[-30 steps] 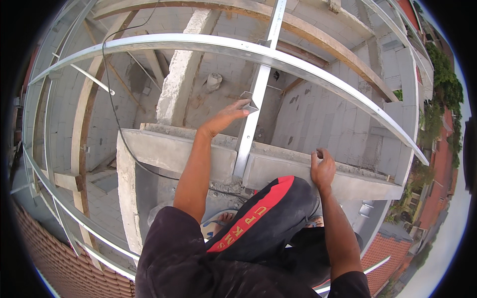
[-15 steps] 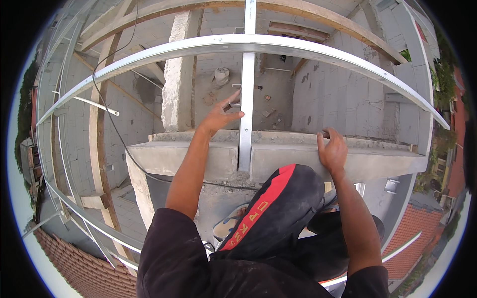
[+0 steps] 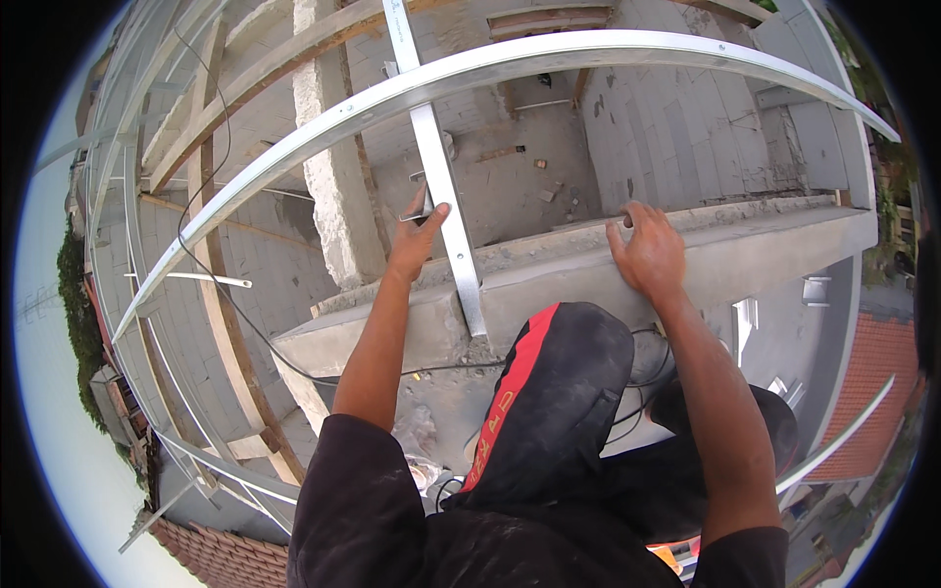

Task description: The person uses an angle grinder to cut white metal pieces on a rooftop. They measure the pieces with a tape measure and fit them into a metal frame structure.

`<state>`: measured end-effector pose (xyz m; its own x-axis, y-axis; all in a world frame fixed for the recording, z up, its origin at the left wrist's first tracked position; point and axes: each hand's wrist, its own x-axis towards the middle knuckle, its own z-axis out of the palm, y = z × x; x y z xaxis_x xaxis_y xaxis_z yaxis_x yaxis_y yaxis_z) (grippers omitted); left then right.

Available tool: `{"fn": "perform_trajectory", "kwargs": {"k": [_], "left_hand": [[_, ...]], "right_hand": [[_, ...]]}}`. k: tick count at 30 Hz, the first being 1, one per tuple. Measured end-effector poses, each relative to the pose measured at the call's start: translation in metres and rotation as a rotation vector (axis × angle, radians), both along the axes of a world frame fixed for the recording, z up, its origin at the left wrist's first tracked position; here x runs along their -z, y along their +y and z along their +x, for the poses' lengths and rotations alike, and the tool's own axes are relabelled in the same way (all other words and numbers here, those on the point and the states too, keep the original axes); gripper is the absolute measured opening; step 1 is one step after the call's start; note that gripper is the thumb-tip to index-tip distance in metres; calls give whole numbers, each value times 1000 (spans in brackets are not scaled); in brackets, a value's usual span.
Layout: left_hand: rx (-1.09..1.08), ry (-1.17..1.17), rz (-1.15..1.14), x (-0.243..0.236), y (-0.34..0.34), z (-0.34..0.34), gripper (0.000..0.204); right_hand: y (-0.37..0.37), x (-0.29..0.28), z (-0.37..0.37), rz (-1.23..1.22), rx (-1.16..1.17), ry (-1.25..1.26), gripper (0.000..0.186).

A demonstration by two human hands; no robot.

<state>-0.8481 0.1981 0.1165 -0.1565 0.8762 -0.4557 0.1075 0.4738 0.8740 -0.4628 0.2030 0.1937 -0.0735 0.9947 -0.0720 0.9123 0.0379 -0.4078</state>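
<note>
A silvery metal channel (image 3: 439,176) runs lengthwise away from me, its near end in a notch of the grey concrete ledge (image 3: 588,265). My left hand (image 3: 416,240) is closed on the channel's left side, thumb against its face, fingers partly hidden beside a small metal bracket (image 3: 418,208). Resting on top of the ledge to the right is my right hand (image 3: 649,253), its fingers bent and thumb apart, with nothing seen in it. A long metal crossbar (image 3: 549,51) passes over the channel farther out.
Beyond the ledge the space drops to a floor (image 3: 529,181) with scattered debris. Wooden beams (image 3: 211,265), a rough concrete column (image 3: 333,176) and a dark cable (image 3: 260,343) lie to the left. A plastic bag (image 3: 417,436) is near my legs. Tiled roofs (image 3: 867,392) show outside.
The view has turned, so the channel now slants. My left hand has gone from spread fingers beside the channel to a hold on it. My right hand stays on the ledge.
</note>
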Motion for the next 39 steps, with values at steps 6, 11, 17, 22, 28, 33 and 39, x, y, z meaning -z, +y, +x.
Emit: {"fn": "perform_trajectory", "kwargs": {"k": [6, 11, 17, 22, 28, 33, 39], "left_hand": [[83, -13, -25, -11, 5, -2, 113], [-19, 32, -79, -16, 6, 6, 114], [97, 107, -58, -7, 8, -10, 108], [112, 175, 64, -2, 3, -8, 112], [155, 178, 44, 3, 3, -10, 118], [116, 127, 46, 11, 9, -4, 121], [127, 145, 58, 16, 9, -4, 120]], "right_hand": [[2, 4, 3, 48, -11, -15, 26], [4, 2, 1, -19, -4, -27, 27], [4, -1, -6, -35, -38, -57, 28], [-1, 3, -5, -18, -58, -72, 30], [-1, 7, -4, -23, -71, -104, 30], [0, 10, 0, 0, -87, -101, 30], [1, 17, 3, 11, -82, -76, 30]]}}
